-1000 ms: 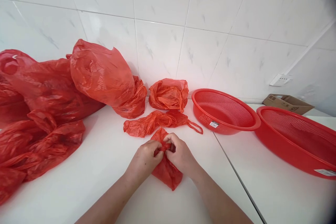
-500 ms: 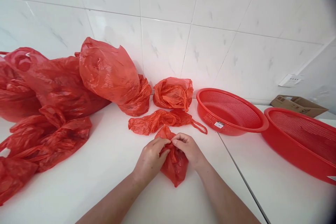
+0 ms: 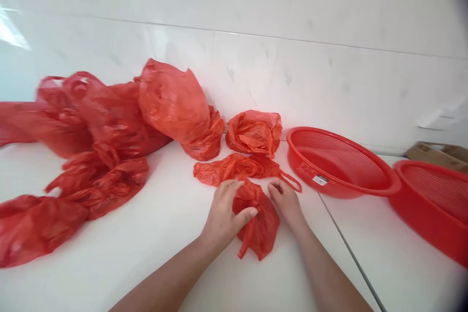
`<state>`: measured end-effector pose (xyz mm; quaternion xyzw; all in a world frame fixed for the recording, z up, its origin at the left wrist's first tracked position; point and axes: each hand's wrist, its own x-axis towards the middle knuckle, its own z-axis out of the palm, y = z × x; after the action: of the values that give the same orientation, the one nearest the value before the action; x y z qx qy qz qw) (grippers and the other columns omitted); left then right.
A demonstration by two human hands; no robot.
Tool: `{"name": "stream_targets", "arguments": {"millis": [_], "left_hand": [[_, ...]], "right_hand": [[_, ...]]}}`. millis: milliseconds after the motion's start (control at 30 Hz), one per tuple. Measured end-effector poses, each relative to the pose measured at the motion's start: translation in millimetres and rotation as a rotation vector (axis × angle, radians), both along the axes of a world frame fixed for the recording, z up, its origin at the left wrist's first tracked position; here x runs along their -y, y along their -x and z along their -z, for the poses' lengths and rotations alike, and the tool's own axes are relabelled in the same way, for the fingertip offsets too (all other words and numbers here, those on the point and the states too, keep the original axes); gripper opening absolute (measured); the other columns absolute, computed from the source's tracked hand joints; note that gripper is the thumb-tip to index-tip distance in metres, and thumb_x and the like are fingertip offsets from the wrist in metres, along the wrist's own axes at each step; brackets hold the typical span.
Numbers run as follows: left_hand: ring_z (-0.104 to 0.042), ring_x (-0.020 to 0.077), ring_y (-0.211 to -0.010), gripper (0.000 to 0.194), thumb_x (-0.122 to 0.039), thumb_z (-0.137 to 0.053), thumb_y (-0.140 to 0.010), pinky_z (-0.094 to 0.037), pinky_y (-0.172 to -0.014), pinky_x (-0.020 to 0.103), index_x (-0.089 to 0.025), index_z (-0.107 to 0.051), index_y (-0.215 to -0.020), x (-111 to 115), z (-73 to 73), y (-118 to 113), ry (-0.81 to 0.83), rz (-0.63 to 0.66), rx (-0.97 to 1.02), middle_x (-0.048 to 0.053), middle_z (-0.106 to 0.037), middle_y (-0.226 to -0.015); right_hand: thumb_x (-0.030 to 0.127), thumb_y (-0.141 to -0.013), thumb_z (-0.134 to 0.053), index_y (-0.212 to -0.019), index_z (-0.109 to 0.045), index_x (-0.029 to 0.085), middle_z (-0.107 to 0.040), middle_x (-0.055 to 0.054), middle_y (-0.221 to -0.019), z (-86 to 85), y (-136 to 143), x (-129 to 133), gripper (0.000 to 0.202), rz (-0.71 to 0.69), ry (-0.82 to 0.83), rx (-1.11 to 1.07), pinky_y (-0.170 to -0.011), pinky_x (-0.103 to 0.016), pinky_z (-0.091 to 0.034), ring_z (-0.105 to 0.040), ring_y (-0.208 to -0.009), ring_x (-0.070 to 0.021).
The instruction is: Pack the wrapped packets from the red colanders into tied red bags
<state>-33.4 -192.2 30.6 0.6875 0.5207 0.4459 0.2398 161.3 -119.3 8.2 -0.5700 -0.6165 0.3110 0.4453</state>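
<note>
A small red plastic bag [image 3: 262, 229] lies bunched on the white table, its loose strap pointing toward me. My left hand [image 3: 224, 212] is at the bag's left side, thumb stretched over it and apart from the fingers; it is open. Just right of the bag is my right hand [image 3: 287, 200], fingers curled in toward the thumb, with nothing visible in them. Behind the small bag lies a flattened orange-red plastic bag [image 3: 230, 168] with a looped handle on its right. What the small bag contains cannot be seen.
Full red bags [image 3: 175, 102] stand along the tiled wall at left, with crumpled bags [image 3: 109, 185] before them. An open bag of crumpled plastic [image 3: 254, 131] sits at the back. Right are a red colander [image 3: 329, 180], another red basket [image 3: 420, 204] and a cardboard box [image 3: 438, 153].
My hands have come apart from the pinch on the small bag's top. The right hand has moved off to the right, the left has spread open. The view has shifted slightly left.
</note>
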Motion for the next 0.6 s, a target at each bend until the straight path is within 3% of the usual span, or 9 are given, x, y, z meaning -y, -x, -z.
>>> {"name": "stream_targets", "arguments": {"millis": [100,167,200,267,333,367,467,600], "left_hand": [[-0.021,0.0345,-0.138,0.101,-0.050,-0.078,-0.055,-0.030,-0.108,0.048,-0.024,-0.033,-0.141,5,5.8,-2,0.157,0.009,-0.054,0.013,-0.022,-0.151],[-0.021,0.0379,-0.137,0.117,-0.045,-0.086,-0.040,-0.033,-0.106,0.049,-0.026,-0.031,-0.142,13,8.3,0,0.191,0.066,-0.113,0.013,-0.015,-0.153],[-0.027,0.0377,-0.134,0.112,-0.040,-0.086,-0.040,-0.036,-0.103,0.048,-0.027,-0.036,-0.140,17,8.9,2,0.178,0.082,-0.134,0.013,-0.019,-0.152],[-0.046,0.0320,-0.119,0.077,-0.027,-0.079,-0.053,-0.043,-0.095,0.042,-0.025,-0.052,-0.124,25,9.4,10,0.125,0.084,-0.149,0.011,-0.043,-0.138],[-0.058,0.0235,-0.095,0.035,-0.012,-0.064,-0.063,-0.047,-0.082,0.035,-0.022,-0.063,-0.097,33,10.7,23,0.096,0.050,-0.148,0.007,-0.062,-0.106],[-0.059,0.0203,-0.084,0.026,-0.006,-0.056,-0.064,-0.048,-0.074,0.032,-0.020,-0.062,-0.085,36,12.0,30,0.102,0.018,-0.143,0.005,-0.063,-0.092],[-0.056,0.0154,-0.068,0.022,-0.001,-0.044,-0.061,-0.043,-0.060,0.026,-0.019,-0.055,-0.067,42,17.1,55,0.170,-0.088,-0.078,0.001,-0.061,-0.075],[-0.057,0.0145,-0.067,0.021,-0.005,-0.041,-0.064,-0.043,-0.057,0.023,-0.018,-0.056,-0.070,49,13.7,97,0.185,-0.209,0.109,-0.001,-0.061,-0.071]], "right_hand": [[0.041,-0.079,-0.047,-0.069,-0.057,0.020,-0.062,-0.002,-0.072,-0.7,15,13,0.025,-0.113,0.089,0.173,-0.067,-0.029,-0.040,-0.054,-0.070,-0.0186],[0.038,-0.079,-0.045,-0.066,-0.055,0.020,-0.061,-0.001,-0.067,-2.4,27,25,0.025,-0.292,0.182,0.172,-0.062,-0.027,-0.039,-0.052,-0.067,-0.0181],[0.037,-0.079,-0.045,-0.066,-0.055,0.020,-0.061,-0.001,-0.068,-3.3,32,31,0.024,-0.376,0.216,0.148,-0.061,-0.026,-0.040,-0.052,-0.067,-0.0180],[0.037,-0.079,-0.046,-0.067,-0.055,0.020,-0.060,-0.001,-0.069,-4.6,38,39,0.023,-0.485,0.256,0.095,-0.060,-0.025,-0.040,-0.051,-0.069,-0.0179],[0.042,-0.080,-0.048,-0.068,-0.055,0.020,-0.058,0.000,-0.070,-5.0,40,40,0.026,-0.515,0.276,0.057,-0.061,-0.025,-0.039,-0.050,-0.068,-0.0169],[0.045,-0.081,-0.048,-0.069,-0.056,0.020,-0.056,0.000,-0.068,-4.9,40,39,0.028,-0.510,0.296,0.047,-0.060,-0.025,-0.038,-0.048,-0.066,-0.0161],[0.051,-0.080,-0.049,-0.076,-0.059,0.022,-0.052,0.001,-0.065,-4.9,39,35,0.031,-0.463,0.385,0.034,-0.055,-0.025,-0.036,-0.044,-0.059,-0.0141],[0.052,-0.077,-0.053,-0.084,-0.061,0.021,-0.053,0.000,-0.069,-7.8,42,36,0.032,-0.424,0.444,0.036,-0.053,-0.025,-0.036,-0.046,-0.061,-0.0144]]}}
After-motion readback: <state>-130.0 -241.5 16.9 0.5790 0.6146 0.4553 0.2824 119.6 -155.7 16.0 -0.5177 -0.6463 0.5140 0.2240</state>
